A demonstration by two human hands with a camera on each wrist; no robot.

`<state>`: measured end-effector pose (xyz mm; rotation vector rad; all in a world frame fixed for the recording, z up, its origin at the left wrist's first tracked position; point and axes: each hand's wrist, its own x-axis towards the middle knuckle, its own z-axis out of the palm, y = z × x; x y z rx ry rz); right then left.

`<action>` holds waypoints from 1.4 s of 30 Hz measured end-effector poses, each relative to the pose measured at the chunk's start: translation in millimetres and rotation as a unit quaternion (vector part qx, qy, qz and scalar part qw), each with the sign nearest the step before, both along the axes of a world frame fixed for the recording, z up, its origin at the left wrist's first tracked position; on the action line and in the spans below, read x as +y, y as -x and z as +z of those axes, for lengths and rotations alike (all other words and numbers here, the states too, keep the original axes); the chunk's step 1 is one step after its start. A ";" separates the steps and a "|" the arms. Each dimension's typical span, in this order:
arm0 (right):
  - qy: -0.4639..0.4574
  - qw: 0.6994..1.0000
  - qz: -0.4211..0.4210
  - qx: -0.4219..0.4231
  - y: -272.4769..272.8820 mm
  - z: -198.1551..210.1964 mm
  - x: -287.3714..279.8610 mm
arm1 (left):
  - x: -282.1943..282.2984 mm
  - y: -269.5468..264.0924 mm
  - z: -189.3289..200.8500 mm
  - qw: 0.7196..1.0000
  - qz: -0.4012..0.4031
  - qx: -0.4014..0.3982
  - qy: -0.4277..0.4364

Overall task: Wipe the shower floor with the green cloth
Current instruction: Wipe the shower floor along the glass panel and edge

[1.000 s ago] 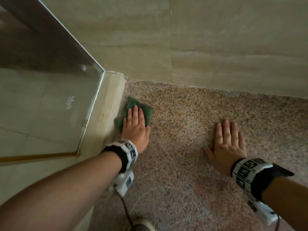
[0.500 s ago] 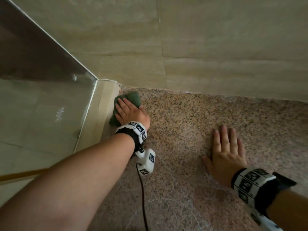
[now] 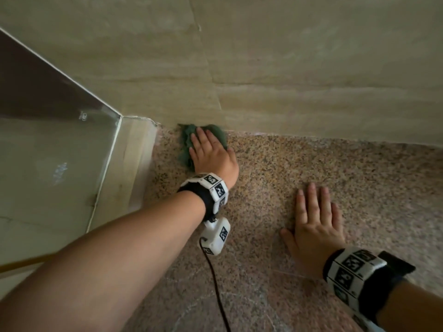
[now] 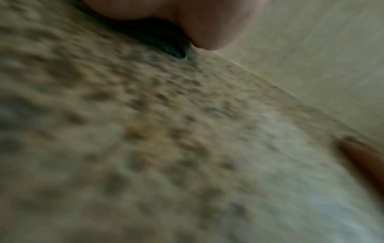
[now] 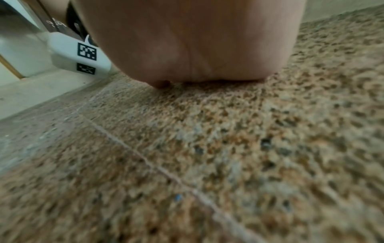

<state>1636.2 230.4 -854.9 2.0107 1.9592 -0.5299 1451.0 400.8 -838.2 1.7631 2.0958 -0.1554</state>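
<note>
We press green cloth (image 3: pixel 190 140) flat under left hand (image 3: pixel 211 155), upper centre against wall base; unwiped shower floor (image 3: pixel 311 164) stretches right; right hand (image 3: pixel 315 230) flat, bracing, holding nothing

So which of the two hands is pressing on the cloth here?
The left hand, up by the wall, lies flat on the green cloth. The right hand is flat on bare shower floor.
</note>
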 end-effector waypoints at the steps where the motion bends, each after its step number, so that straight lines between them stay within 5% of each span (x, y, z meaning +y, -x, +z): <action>1: 0.003 1.000 0.000 0.004 -0.1 -1.4 -0.1 | -9.5 -15.1 1.0 0.999 -0.050 -0.015 0.011; 4: 0.003 1.000 -0.016 0.007 0.9 1.1 1.4 | -38.1 -60.5 -1.2 0.974 -0.224 -0.033 0.029; 10: 0.041 0.999 -0.007 0.022 -3.2 4.6 2.8 | -44.9 -31.4 -2.1 0.946 -0.323 0.006 0.035; 20: 0.131 0.991 -0.017 0.026 0.8 29.5 12.1 | -51.4 112.4 1.9 0.994 -0.081 0.047 0.051; 25: 0.147 0.988 -0.023 0.034 0.7 30.3 12.8 | -96.5 127.2 -2.3 0.999 -0.025 0.037 0.023; 29: 0.146 0.989 -0.023 0.027 1.8 31.7 13.7 | -160.8 147.9 -8.0 0.997 -0.048 0.040 0.044; 35: 0.133 0.990 -0.027 0.032 2.2 30.5 11.6 | -285.1 164.5 -0.1 0.972 -0.191 0.071 0.119; 42: 0.119 0.992 -0.027 0.025 3.8 29.3 11.9 | -124.7 115.5 -7.3 0.948 -0.308 0.069 0.036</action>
